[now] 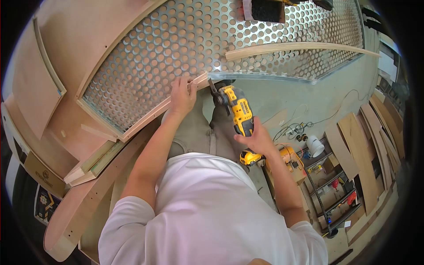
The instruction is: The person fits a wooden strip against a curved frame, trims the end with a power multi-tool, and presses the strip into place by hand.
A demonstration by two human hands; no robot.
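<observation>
My right hand (258, 140) is wrapped round the grip of a yellow and black cordless oscillating multi-tool (240, 109). The tool's blade (212, 85) points away from me, right at the end of a wooden edge strip (150, 110). My left hand (183, 95) grips that strip close to its end, fingers over the top and thumb nearer the blade. Behind the strip lies a perforated metal sheet (145, 62) with round holes. A metal edging (265, 77) continues the sheet's border to the right of the blade.
A curved wooden strip (287, 47) rests on the perforated sheet, with a dark-filled box (265, 11) behind it. Cables (296, 129) and a white bucket (315, 146) are on the floor at right. Beside them stand a rack (333, 190) and leaning boards (360, 154). Plywood pieces (88, 198) lie left.
</observation>
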